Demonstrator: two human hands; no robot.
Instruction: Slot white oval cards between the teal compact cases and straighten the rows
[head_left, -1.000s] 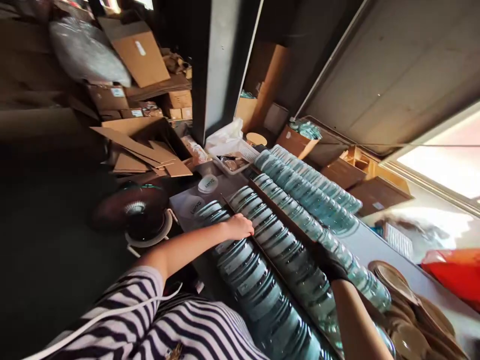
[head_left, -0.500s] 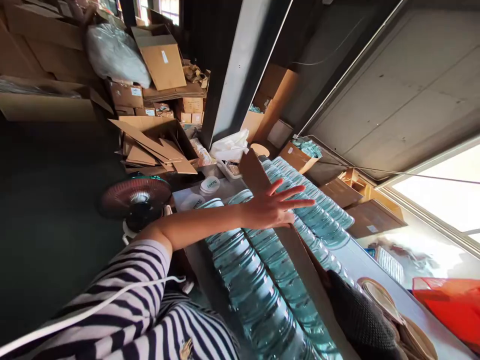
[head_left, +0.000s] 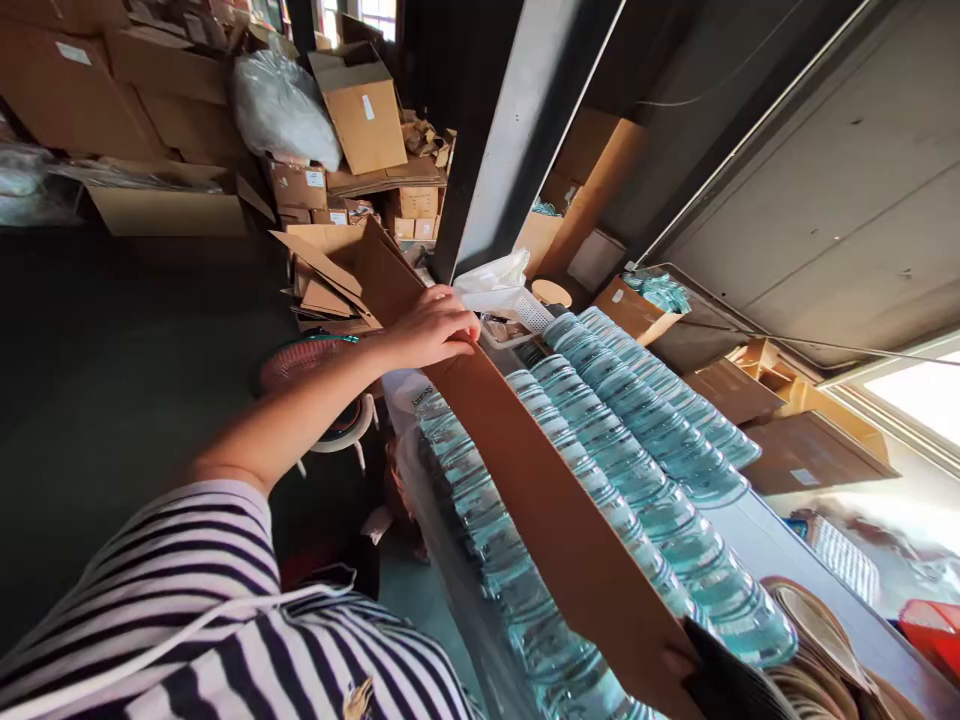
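The left hand (head_left: pixel 435 328) curls its fingers over the far top edge of a long cardboard sheet (head_left: pixel 540 500), gripping it. The sheet stands on edge, tilted, between rows of clear bluish glass jars (head_left: pixel 645 420) that lie packed side by side along the surface (head_left: pixel 757 530). At the near end, the right hand (head_left: pixel 720 680) (in a dark glove, only partly in view at the bottom edge) touches the sheet's lower corner; I cannot tell how far it is closed. One row of jars (head_left: pixel 480 520) lies on the sheet's left, several on its right. A round fan (head_left: pixel 315 360) sits below the left forearm, and cardboard boxes (head_left: pixel 360 100) are piled beyond.
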